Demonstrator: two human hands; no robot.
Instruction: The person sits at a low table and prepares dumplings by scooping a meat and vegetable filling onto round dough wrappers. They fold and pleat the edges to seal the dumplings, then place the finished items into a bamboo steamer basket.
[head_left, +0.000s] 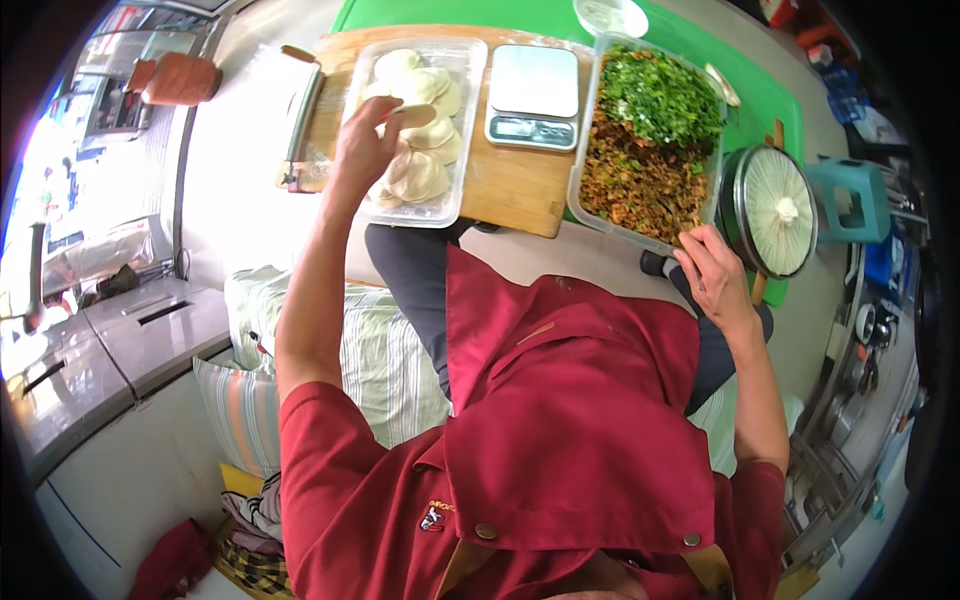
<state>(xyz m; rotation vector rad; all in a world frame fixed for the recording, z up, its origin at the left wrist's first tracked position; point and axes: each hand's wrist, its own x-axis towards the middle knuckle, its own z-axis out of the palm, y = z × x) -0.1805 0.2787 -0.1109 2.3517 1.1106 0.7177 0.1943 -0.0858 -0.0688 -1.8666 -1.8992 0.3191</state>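
Observation:
My left hand (367, 139) pinches the edge of a pale dough wrapper (414, 116) above a clear plastic tub (471, 150). Overlapping rounds of dough (420, 178) fill much of that tub. At the near right corner of a second plastic tub (622, 231), my right hand (712, 277) has its fingers closed around what looks like a thin utensil handle, mostly hidden by the hand. Browned minced filling (637, 180) lies in the near part of this tub, with chopped greens (660, 94) heaped at its far end.
A digital kitchen scale (534, 94) sits between the tubs on a wooden board (517, 199). Right of the filling stands a round steamer (772, 169) with a pleated white liner and one small bun (786, 210). A white bowl (611, 16) is at the back; a teal stool (851, 199) stands far right.

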